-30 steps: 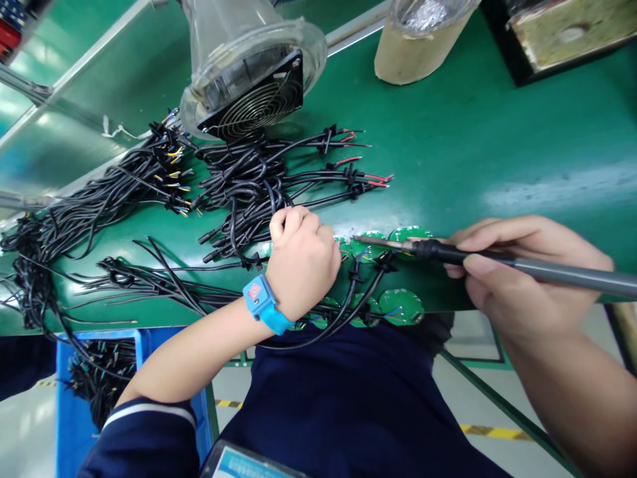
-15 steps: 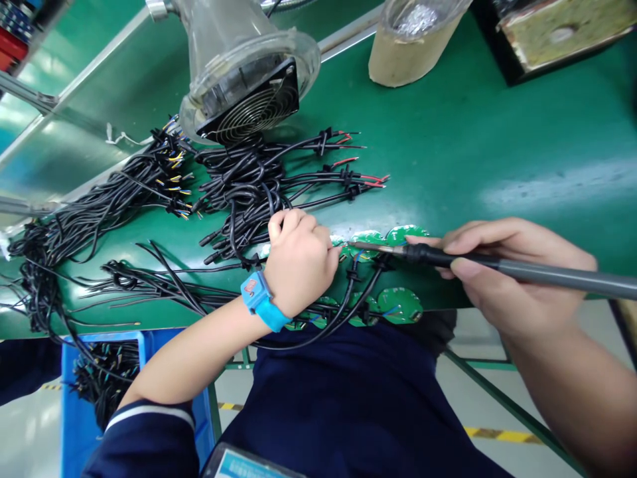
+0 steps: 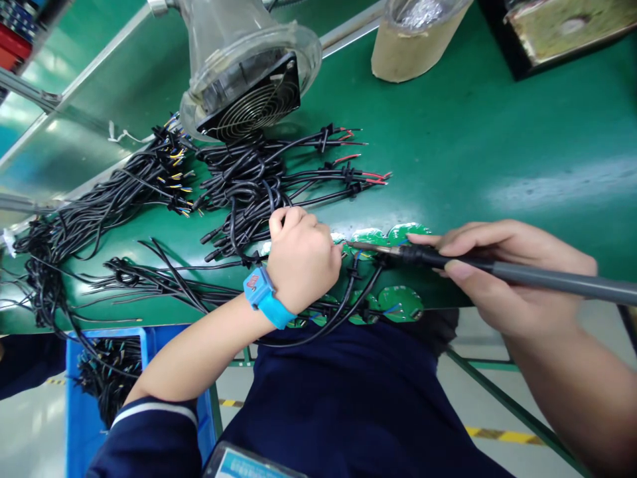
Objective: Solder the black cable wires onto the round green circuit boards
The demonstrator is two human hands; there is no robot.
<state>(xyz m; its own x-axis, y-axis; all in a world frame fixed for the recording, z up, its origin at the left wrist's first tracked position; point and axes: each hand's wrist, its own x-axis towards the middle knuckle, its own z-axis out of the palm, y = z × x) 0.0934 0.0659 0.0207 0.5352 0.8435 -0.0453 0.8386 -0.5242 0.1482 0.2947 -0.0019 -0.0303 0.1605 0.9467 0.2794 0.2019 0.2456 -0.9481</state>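
My right hand (image 3: 522, 285) grips a soldering iron (image 3: 542, 277) by its dark handle, pointing left. The iron's tip lies over the row of round green circuit boards (image 3: 409, 234), close to the fingers of my left hand (image 3: 307, 262). That left hand, with a blue wrist strap (image 3: 269, 297), is closed at the left end of this row; whatever its fingertips hold is hidden. More round boards (image 3: 401, 304) lie at the table's front edge, with thin blue wires on them. Black cables (image 3: 365, 289) run between the boards and under my left wrist.
Bundles of black cables (image 3: 243, 172) with red wire ends lie behind my left hand, and more bundles (image 3: 107, 192) are farther left. A fume duct with a fan (image 3: 259, 106) stands over them. A cardboard cup (image 3: 401, 53) is at the back. A blue bin (image 3: 144, 345) stands below the table.
The view has shifted slightly. Both hands and the soldering iron keep nearly the same places over the boards.
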